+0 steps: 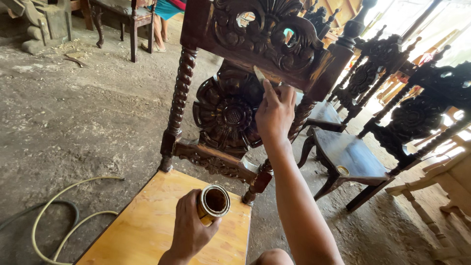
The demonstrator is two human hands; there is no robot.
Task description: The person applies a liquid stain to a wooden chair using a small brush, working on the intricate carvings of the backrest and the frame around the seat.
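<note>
A big dark carved chair [230, 113] stands on the dirt floor [73, 118]. Its seat [147, 225] is bare yellow wood. Its back has twisty posts, a round flower carving in the middle and a curly carved top rail.

The right hand [274, 115] is up at the chair's back, just under the top rail. Its fingers pinch a small brush [259, 74], and the brush tip touches the carved rail.

The left hand [189, 228] is low, over the chair's seat. It is wrapped tight around a small open tin can [213, 202] with brown stuff inside.

To the right of the chair stand more dark carved chairs [373, 108]. To its left a yellow hose [64, 206] curls on the floor.
</note>
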